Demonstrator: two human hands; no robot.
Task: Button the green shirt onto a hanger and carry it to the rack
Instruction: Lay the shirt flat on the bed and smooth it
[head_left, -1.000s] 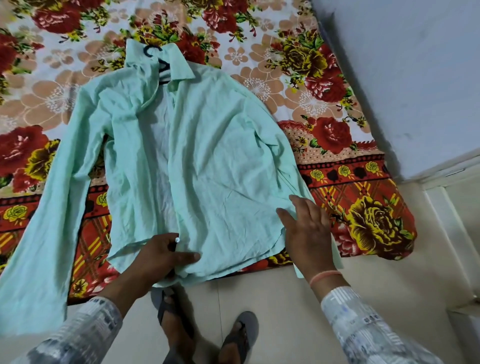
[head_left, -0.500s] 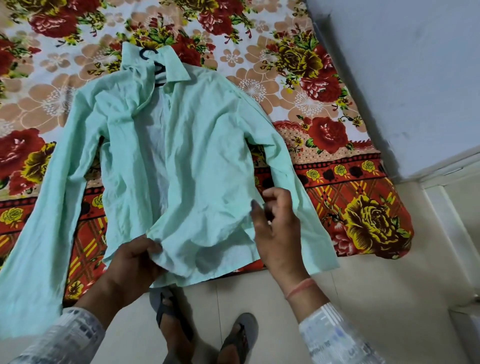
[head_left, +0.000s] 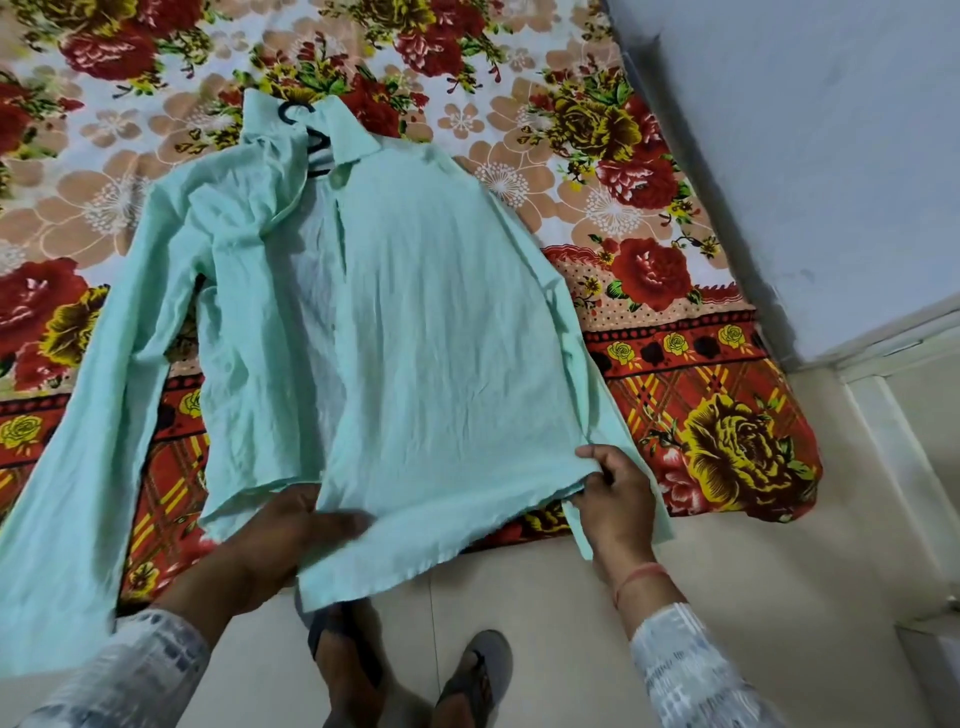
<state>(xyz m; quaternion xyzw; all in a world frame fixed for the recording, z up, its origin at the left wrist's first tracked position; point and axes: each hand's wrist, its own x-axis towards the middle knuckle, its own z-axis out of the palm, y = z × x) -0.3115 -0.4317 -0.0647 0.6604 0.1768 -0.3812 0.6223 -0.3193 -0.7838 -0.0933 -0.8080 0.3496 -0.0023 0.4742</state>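
The green shirt (head_left: 441, 338) lies flat and front up on the bed (head_left: 649, 270), which has a sheet with big red and yellow flowers. Its sleeves are spread out to both sides. The dark hook of a hanger (head_left: 298, 111) pokes out at the collar. The bottom of the shirt hangs a little over the bed's edge, above the floor (head_left: 571, 623). The right hand (head_left: 618, 504) has a closed grip on the bottom corner of the shirt, thumb on top. The left hand (head_left: 280, 545) is at the bottom front edge and touches the cloth, but it is blurry, so I cannot tell how tight its grip is.
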